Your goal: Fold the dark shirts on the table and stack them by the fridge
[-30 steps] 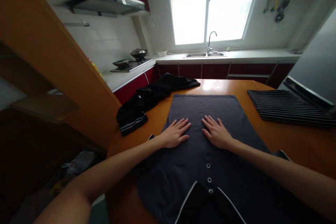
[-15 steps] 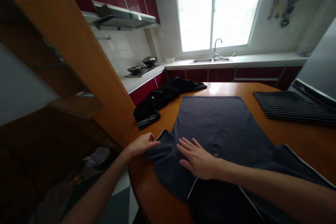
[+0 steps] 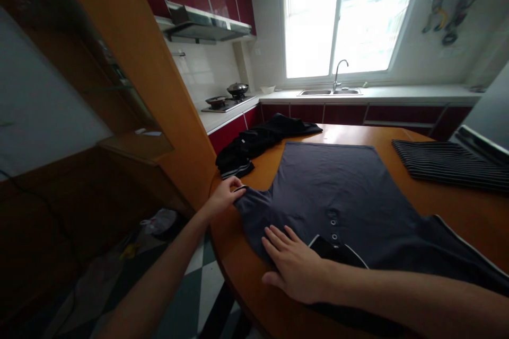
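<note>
A dark grey polo shirt [image 3: 338, 190] with white trim and a buttoned placket lies spread face up on the round wooden table [image 3: 401, 135]. My left hand [image 3: 225, 197] pinches the end of the shirt's left sleeve at the table's left edge. Flat on the shirt's shoulder, near the collar, rests my right hand [image 3: 296, 265] with its fingers stretched out.
A black garment [image 3: 258, 143] lies bunched at the table's far left. A folded striped cloth [image 3: 449, 164] sits at the right. Beyond are a counter with a sink [image 3: 330, 91], a stove [image 3: 226, 101] and a window. A wooden shelf unit [image 3: 131, 90] stands left.
Both hands left the middle of the shirt and moved left. My left hand took hold of the sleeve end; my right hand slid back toward the shoulder. The view turned left.
</note>
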A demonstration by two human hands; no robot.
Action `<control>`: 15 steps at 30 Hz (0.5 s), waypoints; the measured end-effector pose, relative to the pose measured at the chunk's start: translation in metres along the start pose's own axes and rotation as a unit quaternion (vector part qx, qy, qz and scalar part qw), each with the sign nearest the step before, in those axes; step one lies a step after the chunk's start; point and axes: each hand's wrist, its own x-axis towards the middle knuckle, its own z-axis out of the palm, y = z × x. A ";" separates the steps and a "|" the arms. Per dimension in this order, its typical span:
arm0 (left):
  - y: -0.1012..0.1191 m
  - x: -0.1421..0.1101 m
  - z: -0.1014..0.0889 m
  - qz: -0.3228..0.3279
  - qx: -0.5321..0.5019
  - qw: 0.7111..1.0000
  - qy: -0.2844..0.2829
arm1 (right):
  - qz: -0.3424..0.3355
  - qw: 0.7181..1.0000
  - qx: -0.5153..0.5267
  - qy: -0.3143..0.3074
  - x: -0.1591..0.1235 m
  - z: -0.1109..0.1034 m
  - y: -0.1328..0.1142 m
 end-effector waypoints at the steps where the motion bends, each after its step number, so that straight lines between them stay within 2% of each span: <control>1: -0.003 0.003 0.000 0.022 0.015 0.999 0.019 | -0.003 1.000 0.005 -0.008 0.000 0.001 -0.002; 4: -0.016 0.007 0.002 0.063 0.082 0.994 0.025 | -0.003 0.999 0.019 -0.030 0.000 0.003 -0.004; 6: -0.019 0.000 0.007 0.075 0.144 0.986 0.022 | -0.016 0.998 0.031 -0.046 -0.001 0.001 -0.003; 8: -0.013 -0.013 0.016 0.099 0.194 0.975 0.050 | -0.040 0.996 0.046 -0.058 -0.003 -0.001 -0.002; 10: 0.004 -0.029 0.031 0.150 0.208 0.965 0.057 | -0.060 0.994 0.062 -0.063 -0.005 -0.005 -0.002; 11: 0.015 -0.038 0.041 0.183 0.205 0.961 0.032 | -0.069 0.993 0.068 -0.065 -0.006 -0.008 -0.002; 13: 0.034 -0.052 0.060 0.249 0.201 0.946 -0.059 | -0.094 0.988 0.084 -0.085 -0.005 -0.017 -0.003; 15: 0.044 -0.061 0.079 0.277 0.208 0.928 -0.138 | -0.113 0.980 0.119 -0.110 -0.001 -0.027 0.000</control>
